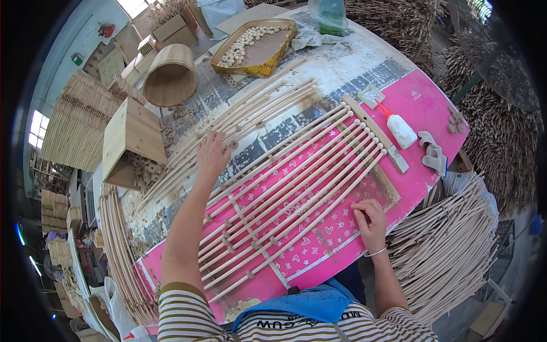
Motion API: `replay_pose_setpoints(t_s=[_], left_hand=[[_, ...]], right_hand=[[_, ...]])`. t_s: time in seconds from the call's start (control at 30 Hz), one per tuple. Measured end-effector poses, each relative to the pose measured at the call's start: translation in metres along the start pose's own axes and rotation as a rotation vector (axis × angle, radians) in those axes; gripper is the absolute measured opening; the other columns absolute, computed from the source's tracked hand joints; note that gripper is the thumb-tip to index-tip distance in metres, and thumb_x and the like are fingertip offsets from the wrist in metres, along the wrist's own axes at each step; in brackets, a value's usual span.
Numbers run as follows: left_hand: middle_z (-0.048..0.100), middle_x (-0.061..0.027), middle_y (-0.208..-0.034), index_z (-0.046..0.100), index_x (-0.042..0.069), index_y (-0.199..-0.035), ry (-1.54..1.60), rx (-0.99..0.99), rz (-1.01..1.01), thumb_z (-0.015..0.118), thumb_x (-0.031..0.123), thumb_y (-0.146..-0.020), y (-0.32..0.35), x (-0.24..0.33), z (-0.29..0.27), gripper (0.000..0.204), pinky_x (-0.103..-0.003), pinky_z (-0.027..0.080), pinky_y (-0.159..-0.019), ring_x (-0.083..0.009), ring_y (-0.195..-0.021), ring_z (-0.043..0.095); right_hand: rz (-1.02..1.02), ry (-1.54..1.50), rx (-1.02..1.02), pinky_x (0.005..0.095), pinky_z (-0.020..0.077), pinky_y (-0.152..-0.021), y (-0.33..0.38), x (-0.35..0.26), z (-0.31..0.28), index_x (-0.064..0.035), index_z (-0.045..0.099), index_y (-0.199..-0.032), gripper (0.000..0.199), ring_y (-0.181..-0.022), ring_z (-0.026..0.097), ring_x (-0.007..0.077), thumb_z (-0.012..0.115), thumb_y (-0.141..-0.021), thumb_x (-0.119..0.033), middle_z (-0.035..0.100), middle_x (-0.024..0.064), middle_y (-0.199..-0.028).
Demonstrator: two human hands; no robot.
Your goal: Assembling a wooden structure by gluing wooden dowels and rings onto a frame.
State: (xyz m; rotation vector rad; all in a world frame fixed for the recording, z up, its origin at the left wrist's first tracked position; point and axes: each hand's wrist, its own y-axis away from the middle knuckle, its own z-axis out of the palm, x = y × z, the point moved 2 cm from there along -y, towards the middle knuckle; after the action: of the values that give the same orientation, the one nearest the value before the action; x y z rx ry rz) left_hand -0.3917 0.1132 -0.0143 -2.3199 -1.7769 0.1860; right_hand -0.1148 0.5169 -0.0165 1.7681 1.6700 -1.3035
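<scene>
My left hand (212, 154) reaches over thin wooden rods (259, 111) lying at the middle of the table, its fingers bent down around one of them. Over the pink patterned sheet (310, 253), near the front edge, my right hand (371, 223) is curled with thumb and forefinger together; anything between them is too small to make out. Between my hands, a slanted row of ball-ended wooden rods (296, 188) lies on the sheet. Small wooden rings (229, 242) sit along these rods. Their ball ends meet a wooden strip (376, 134).
A white glue bottle (401, 131) with a red nozzle and a grey glove (434, 155) lie at right. A yellow tray (265, 68) of wooden balls, a round wooden tub (170, 80) and a wooden box (134, 137) spilling rings stand farther back. Bundled sticks (444, 251) surround the table.
</scene>
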Motion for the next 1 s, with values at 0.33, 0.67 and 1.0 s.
replay_pose_setpoints(t_s=[0.33,0.67,1.0], left_hand=[[0.063,-0.0124,-0.121,0.060,0.019,-0.145,0.136,-0.195,0.072,0.078,0.007,-0.083,0.003,-0.025,-0.007,0.066,-0.052,0.050,-0.098,-0.0360,-0.116,0.062],[0.072,-0.0108,-0.127,0.063,0.023,-0.145,0.161,-0.109,0.106,0.069,0.012,-0.092,-0.003,-0.023,0.006,0.054,-0.054,0.049,-0.099,-0.0323,-0.119,0.065],[0.070,-0.0149,-0.114,0.066,0.019,-0.142,0.367,-0.080,0.028,0.063,0.012,-0.097,0.019,-0.009,-0.088,0.045,-0.046,0.053,-0.094,-0.0361,-0.110,0.068]], right_hand=[[0.065,-0.022,-0.004,0.0367,0.0519,-0.080,0.001,0.000,0.000,-0.0021,0.074,-0.098,0.008,-0.091,0.066,0.0275,0.071,-0.091,-0.001,0.068,0.0109,-0.095],[0.063,-0.048,0.002,0.0354,0.0513,-0.077,0.003,0.002,-0.003,-0.0014,0.074,-0.099,0.008,-0.089,0.066,0.0267,0.070,-0.092,0.000,0.067,0.0112,-0.094],[0.009,-0.059,0.006,0.0348,0.0509,-0.075,0.006,0.008,-0.001,-0.0009,0.074,-0.100,0.008,-0.085,0.066,0.0262,0.070,-0.093,-0.001,0.067,0.0116,-0.095]])
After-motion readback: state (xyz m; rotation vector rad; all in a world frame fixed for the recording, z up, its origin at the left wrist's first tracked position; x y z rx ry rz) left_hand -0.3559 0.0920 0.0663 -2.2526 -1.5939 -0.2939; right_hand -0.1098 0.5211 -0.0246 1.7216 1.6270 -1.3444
